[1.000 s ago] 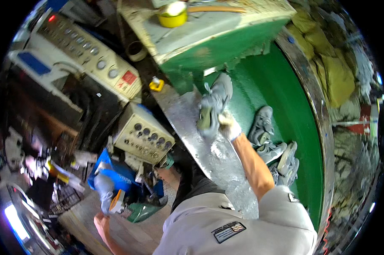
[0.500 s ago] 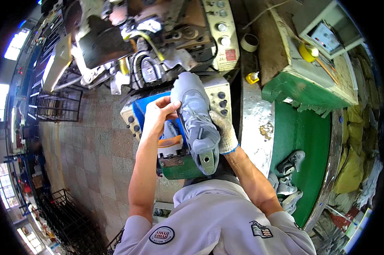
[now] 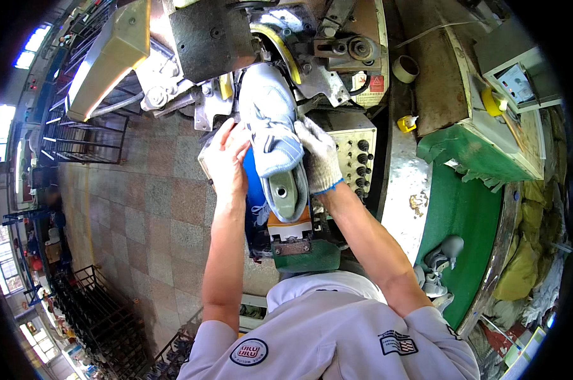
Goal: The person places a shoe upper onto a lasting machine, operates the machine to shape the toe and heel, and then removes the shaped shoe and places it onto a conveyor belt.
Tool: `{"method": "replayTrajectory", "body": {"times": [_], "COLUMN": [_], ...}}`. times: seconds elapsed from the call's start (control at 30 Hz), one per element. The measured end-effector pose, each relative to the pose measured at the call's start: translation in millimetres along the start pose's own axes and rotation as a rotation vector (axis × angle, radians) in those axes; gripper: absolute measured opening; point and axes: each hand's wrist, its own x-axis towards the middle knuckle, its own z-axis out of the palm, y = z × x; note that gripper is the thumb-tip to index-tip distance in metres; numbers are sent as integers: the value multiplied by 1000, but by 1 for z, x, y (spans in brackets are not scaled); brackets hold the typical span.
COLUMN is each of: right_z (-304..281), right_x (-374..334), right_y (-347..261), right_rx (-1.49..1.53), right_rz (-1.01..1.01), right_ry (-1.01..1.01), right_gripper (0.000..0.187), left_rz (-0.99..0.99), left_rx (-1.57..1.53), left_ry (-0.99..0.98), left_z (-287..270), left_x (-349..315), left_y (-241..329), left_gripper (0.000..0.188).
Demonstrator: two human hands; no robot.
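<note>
A grey lace-up shoe upper (image 3: 275,149) sits on a green last (image 3: 284,201) whose heel end, with a round hole, points back at me. Its toe reaches in between the metal plates of a machine (image 3: 213,35). My bare left hand (image 3: 229,155) holds the upper's left side, fingers bent against it. On the opposite side my right hand (image 3: 319,155), in a white knitted glove with a blue cuff edge, grips the upper near the laces. Below the heel is an orange and white machine part (image 3: 291,228), with blue material (image 3: 254,196) to its left.
A panel of black knobs (image 3: 361,161) stands right of the shoe. Farther right, several shoes (image 3: 435,272) lie on a green surface (image 3: 460,209) beside a worn metal ledge (image 3: 408,209). Dark racks (image 3: 99,310) and a tiled floor (image 3: 147,215) are on the left.
Both hands have carried the shoe upper forward, so its toe is now between the machine's plates. My left fingers have shifted from a pinch at the edge to lying along its side.
</note>
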Motion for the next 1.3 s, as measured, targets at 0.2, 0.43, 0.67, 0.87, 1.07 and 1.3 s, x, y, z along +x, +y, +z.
{"method": "replayTrajectory", "body": {"times": [0.2, 0.43, 0.67, 0.87, 1.07, 1.3], "right_z": [-5, -3, -8, -22, -33, -97], "right_x": [16, 19, 16, 27, 23, -51], "right_y": [23, 41, 41, 42, 45, 5], "right_rx": [9, -157, -196, -458, -545, -115], "right_rz": [-9, -211, -66, -194, -161, -193], "right_ry": [53, 108, 167, 171, 205, 70], "right_gripper": [29, 31, 35, 37, 41, 57], "left_rz": [-290, -259, -166, 53, 187, -96], "left_rx": [-83, 31, 9, 127, 231, 959], "left_ry": [-104, -207, -200, -279, -299, 14], "left_z": [-7, -14, -20, -12, -16, -109], "left_x": [-16, -2, 1, 0, 0, -43], "left_y": [-48, -46, -70, -75, -80, -145], "left_gripper": [44, 39, 45, 44, 46, 82]}}
